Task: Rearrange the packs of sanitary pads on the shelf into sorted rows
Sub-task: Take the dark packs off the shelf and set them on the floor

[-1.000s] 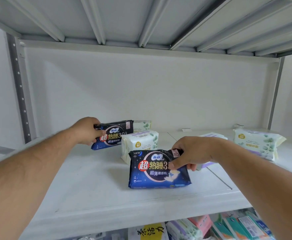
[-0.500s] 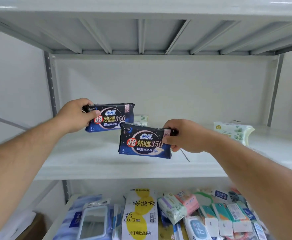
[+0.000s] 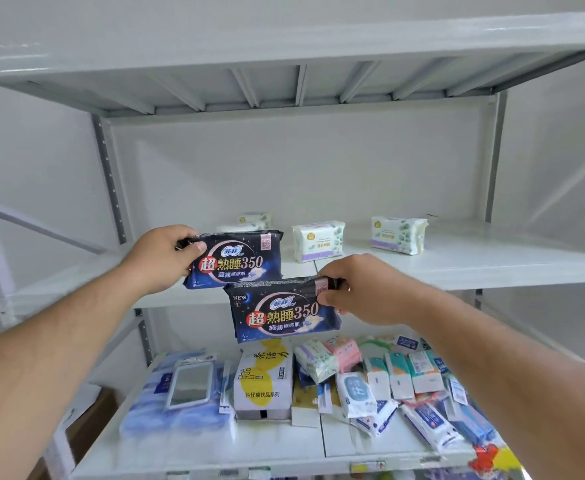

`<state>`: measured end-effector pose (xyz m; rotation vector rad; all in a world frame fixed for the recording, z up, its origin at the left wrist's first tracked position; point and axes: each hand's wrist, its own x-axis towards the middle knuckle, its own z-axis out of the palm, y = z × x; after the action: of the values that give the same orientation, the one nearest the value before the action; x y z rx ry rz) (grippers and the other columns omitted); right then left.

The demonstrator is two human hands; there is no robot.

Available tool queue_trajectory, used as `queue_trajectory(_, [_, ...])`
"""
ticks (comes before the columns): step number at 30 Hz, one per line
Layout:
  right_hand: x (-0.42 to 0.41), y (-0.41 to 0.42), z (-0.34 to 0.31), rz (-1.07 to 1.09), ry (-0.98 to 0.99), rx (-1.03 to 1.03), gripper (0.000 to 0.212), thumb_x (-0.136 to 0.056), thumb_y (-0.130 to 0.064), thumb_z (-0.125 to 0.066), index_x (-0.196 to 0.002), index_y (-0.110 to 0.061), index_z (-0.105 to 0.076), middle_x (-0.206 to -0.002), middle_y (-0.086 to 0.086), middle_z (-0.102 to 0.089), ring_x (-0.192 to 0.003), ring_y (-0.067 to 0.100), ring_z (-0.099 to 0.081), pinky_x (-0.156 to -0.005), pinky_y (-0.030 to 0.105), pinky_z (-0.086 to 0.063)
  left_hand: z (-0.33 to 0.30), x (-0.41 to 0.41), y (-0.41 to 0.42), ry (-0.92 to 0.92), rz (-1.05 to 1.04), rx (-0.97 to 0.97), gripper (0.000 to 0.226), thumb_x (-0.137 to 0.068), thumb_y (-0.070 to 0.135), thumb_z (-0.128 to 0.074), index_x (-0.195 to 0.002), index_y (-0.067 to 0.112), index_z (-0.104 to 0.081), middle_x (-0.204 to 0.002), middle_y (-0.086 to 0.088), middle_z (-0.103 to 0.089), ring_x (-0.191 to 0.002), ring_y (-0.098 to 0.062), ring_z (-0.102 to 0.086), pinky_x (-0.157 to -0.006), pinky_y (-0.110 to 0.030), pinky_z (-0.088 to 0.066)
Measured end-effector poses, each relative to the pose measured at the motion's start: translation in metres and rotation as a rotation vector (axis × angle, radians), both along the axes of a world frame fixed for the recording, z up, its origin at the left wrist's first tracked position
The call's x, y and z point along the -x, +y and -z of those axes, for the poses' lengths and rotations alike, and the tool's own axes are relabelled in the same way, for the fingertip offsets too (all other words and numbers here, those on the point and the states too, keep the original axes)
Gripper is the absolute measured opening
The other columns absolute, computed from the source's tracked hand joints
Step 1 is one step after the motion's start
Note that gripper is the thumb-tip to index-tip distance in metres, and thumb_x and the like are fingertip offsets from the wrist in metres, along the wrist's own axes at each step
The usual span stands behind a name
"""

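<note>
Dark packs (image 3: 239, 259) (image 3: 284, 311) pinched by left grip (image 3: 161, 259), right grip (image 3: 360, 289).

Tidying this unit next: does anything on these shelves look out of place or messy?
Yes: the lower shelf is a jumble of tilted, overlapping packets. On the upper shelf, the white packs stand scattered, not in a row.

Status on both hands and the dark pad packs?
Left hand grips upper dark pack. Right hand pinches lower dark pack. Both off the shelf. Three-plus white packs remain; nothing blocking.
</note>
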<state>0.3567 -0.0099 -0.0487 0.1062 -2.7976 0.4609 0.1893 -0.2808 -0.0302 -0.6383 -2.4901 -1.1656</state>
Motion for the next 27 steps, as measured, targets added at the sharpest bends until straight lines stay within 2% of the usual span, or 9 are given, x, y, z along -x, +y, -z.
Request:
queue_trajectory(2, [-0.017,-0.008,0.007,0.002,-0.002,0.021,0.011,-0.093,-0.025,-0.062,-0.084,-0.020,-0.066,-0.080,-0.001,-0.066,-0.071,0.019,-0.059,-0.063,0.032,-0.048,0.006,-0.020,-0.003,-0.015,0.011,0.009,0.012,-0.095,0.021,-0.062,-0.103,0.014,-0.067,-0.085,-0.008,-0.071,-0.073,-0.026,-0.072,-0.075,-0.040,-0.059])
queue_trajectory(5, [-0.041,-0.024,0.024,-0.015,-0.013,0.015,0.009,-0.093,-0.025,-0.063,-0.095,-0.020,-0.070,-0.091,-0.003,-0.064,-0.079,0.016,-0.060,-0.072,0.031,-0.050,0.020,-0.049,-0.011,-0.043,0.032,0.014,0.010,-0.094,0.020,-0.064,-0.102,0.015,-0.067,-0.083,-0.008,-0.069,-0.068,-0.022,-0.071,-0.060,-0.025,-0.053])
queue_trajectory(8, [-0.063,-0.040,0.051,-0.008,-0.081,-0.014,0.008,-0.094,-0.026,-0.062,-0.090,-0.023,-0.068,-0.089,-0.006,-0.062,-0.078,0.012,-0.057,-0.070,0.026,-0.046,0.048,-0.068,-0.025,-0.092,0.068,0.020,0.008,-0.092,0.020,-0.067,-0.099,0.015,-0.068,-0.084,-0.011,-0.070,-0.071,-0.027,-0.072,-0.067,-0.033,-0.058])
queue_trajectory(10, [-0.078,-0.050,0.074,0.012,-0.124,-0.020,0.010,-0.094,-0.027,-0.063,-0.096,-0.020,-0.071,-0.092,-0.004,-0.065,-0.083,0.017,-0.059,-0.075,0.031,-0.049,0.073,-0.080,-0.034,-0.123,0.089,0.030,0.007,-0.091,0.020,-0.068,-0.098,0.018,-0.069,-0.085,-0.011,-0.071,-0.073,-0.030,-0.072,-0.074,-0.039,-0.060])
queue_trajectory(12, [-0.094,-0.061,0.100,0.015,-0.146,-0.016,0.010,-0.092,-0.025,-0.065,-0.095,-0.019,-0.072,-0.090,-0.003,-0.067,-0.082,0.019,-0.060,-0.077,0.034,-0.050,0.104,-0.092,-0.043,-0.154,0.094,0.037,0.007,-0.089,0.020,-0.070,-0.096,0.021,-0.072,-0.083,-0.008,-0.072,-0.076,-0.032,-0.072,-0.075,-0.040,-0.060])
queue_trajectory(15, [-0.123,-0.074,0.139,0.043,-0.200,-0.027,0.012,-0.093,-0.026,-0.065,-0.099,-0.023,-0.074,-0.092,-0.007,-0.070,-0.082,0.016,-0.062,-0.076,0.033,-0.052,0.150,-0.114,-0.057,-0.209,0.103,0.057,0.007,-0.087,0.021,-0.072,-0.094,0.023,-0.074,-0.080,-0.003,-0.073,-0.079,-0.028,-0.072,-0.070,-0.037,-0.059])
queue_trajectory(19, [-0.161,-0.082,0.194,0.067,-0.244,0.024,0.011,-0.092,-0.023,-0.066,-0.098,-0.021,-0.076,-0.088,-0.003,-0.072,-0.078,0.018,-0.064,-0.073,0.032,-0.053,0.209,-0.150,-0.067,-0.303,0.113,0.082,0.004,-0.086,0.024,-0.074,-0.089,0.024,-0.074,-0.079,-0.001,-0.073,-0.079,-0.027,-0.072,-0.083,-0.046,-0.058])
queue_trajectory(23, [-0.196,-0.081,0.250,0.068,-0.331,0.005,0.013,-0.093,-0.026,-0.065,-0.093,-0.017,-0.074,-0.085,0.000,-0.069,-0.075,0.019,-0.060,-0.066,0.032,-0.050,0.261,-0.189,-0.066,-0.367,0.121,0.122,0.009,-0.085,0.024,-0.075,-0.093,0.022,-0.074,-0.087,0.000,-0.073,-0.082,-0.024,-0.071,-0.084,-0.045,-0.058])
queue_trajectory(27, [-0.229,-0.074,0.297,0.038,-0.398,0.027,0.018,-0.096,-0.028,-0.061,-0.097,-0.017,-0.074,-0.090,0.000,-0.071,-0.079,0.020,-0.063,-0.072,0.037,-0.053,0.306,-0.228,-0.055,-0.440,0.107,0.179,0.006,-0.087,0.017,-0.072,-0.092,0.019,-0.074,-0.086,-0.004,-0.073,-0.080,-0.028,-0.070,-0.076,-0.044,-0.059])
